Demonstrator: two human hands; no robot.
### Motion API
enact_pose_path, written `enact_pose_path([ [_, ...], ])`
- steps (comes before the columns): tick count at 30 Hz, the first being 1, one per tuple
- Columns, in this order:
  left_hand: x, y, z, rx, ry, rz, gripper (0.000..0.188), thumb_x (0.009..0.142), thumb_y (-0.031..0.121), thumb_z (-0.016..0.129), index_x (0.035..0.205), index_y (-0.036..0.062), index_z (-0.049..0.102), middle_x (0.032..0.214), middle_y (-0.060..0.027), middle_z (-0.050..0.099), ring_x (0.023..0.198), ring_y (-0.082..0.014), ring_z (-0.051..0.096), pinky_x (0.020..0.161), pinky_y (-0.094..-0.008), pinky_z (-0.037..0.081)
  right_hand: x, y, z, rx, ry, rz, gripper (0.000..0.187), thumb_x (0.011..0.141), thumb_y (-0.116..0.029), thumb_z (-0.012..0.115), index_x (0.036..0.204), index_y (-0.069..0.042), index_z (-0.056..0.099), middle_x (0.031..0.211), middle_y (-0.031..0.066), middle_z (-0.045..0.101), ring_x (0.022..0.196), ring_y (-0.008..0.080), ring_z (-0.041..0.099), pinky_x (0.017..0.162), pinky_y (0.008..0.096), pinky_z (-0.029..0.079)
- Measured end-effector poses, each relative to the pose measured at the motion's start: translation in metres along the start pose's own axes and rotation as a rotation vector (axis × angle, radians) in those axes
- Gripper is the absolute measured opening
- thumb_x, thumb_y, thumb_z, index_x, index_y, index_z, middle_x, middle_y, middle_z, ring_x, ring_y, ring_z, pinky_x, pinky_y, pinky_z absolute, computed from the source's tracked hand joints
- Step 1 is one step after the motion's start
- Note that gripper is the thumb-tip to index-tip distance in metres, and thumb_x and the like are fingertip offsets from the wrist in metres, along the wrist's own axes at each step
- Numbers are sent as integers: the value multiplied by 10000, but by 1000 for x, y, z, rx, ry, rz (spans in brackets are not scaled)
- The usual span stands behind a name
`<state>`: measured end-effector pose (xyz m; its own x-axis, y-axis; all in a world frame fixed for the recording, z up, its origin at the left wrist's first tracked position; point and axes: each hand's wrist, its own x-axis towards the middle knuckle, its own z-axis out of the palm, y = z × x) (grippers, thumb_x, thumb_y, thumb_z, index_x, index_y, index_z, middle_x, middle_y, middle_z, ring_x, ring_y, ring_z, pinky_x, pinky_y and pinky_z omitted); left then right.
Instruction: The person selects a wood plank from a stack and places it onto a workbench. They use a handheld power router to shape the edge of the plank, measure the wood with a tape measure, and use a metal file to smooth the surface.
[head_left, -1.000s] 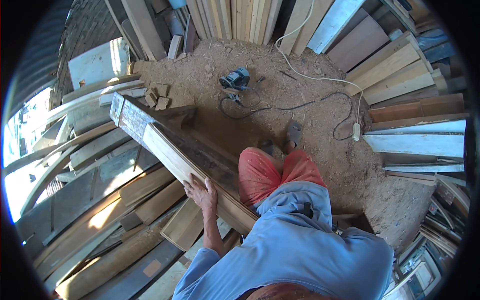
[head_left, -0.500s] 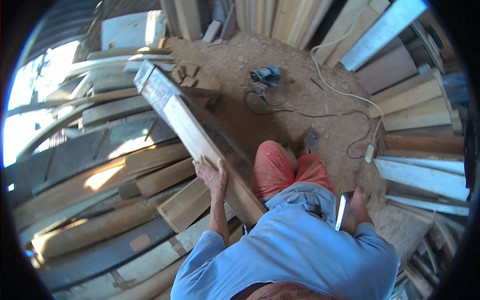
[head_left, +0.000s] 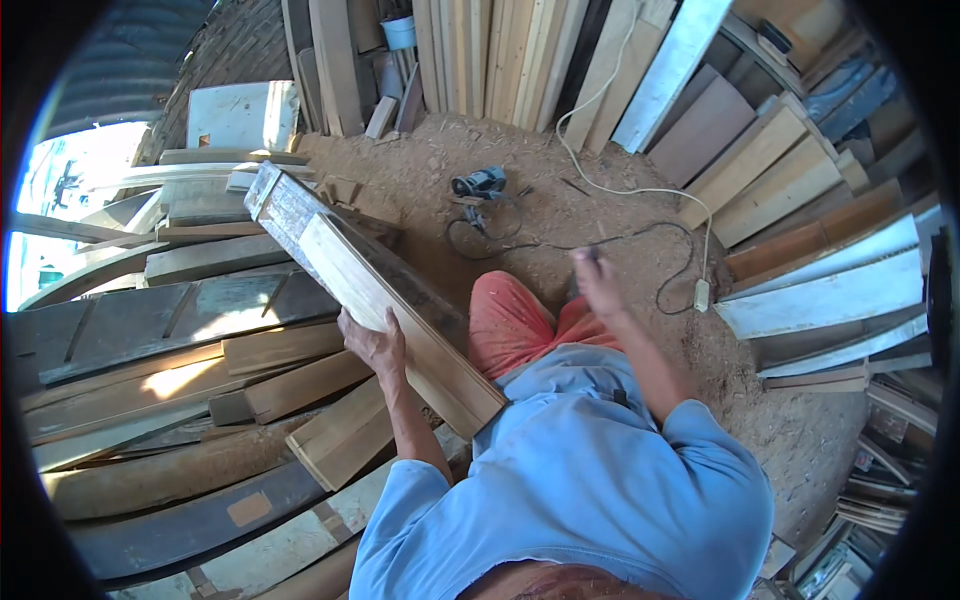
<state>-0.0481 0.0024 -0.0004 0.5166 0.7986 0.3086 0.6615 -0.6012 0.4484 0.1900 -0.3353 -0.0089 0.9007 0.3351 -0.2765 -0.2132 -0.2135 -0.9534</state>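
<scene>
A pale wooden plank lies slanting on a longer bench board, whose far end is greyish and worn. My left hand grips the plank's left edge near its middle, thumb over the top and fingers at the side. The plank's near end reaches my lap. My right hand is raised over my right knee, closed and blurred by motion. Something dark shows at its top, but its kind cannot be made out.
Stacked timber crowds the left side. Ahead on the dusty ground lies a blue-grey power tool with a dark cord. A pale extension cord runs to a socket block. Boards lean along the right.
My right hand has swung from low beside my right hip up over my knee; the shiny flat thing it held no longer shows plainly. My left hand stays on the plank. The view has shifted.
</scene>
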Motion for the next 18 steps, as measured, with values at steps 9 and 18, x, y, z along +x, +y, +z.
enact_pose_path([
  [9, -62, 118, 53, -1545, -808, -705, 581, 1018, 401, 617, 1440, 38, 451, 1204, -161, 597, 919, -196, 624, 707, -344, 561, -131, -98, 85, -41, -762, -732, 357, 959, -211, 654, 1267, -34, 617, 914, 99, 627, 816, 241, 604, 802, 383, 495],
  [18, -75, 134, 10, -1779, -430, -441, 546, 1079, 460, 439, 1444, 59, 496, 1280, -99, 608, 1058, -184, 592, 970, -363, 480, -99, -105, 83, -192, -409, -660, 494, 941, -285, 663, 1315, 1, 512, 1238, 223, 570, 1176, 386, 565, 1043, 444, 426],
])
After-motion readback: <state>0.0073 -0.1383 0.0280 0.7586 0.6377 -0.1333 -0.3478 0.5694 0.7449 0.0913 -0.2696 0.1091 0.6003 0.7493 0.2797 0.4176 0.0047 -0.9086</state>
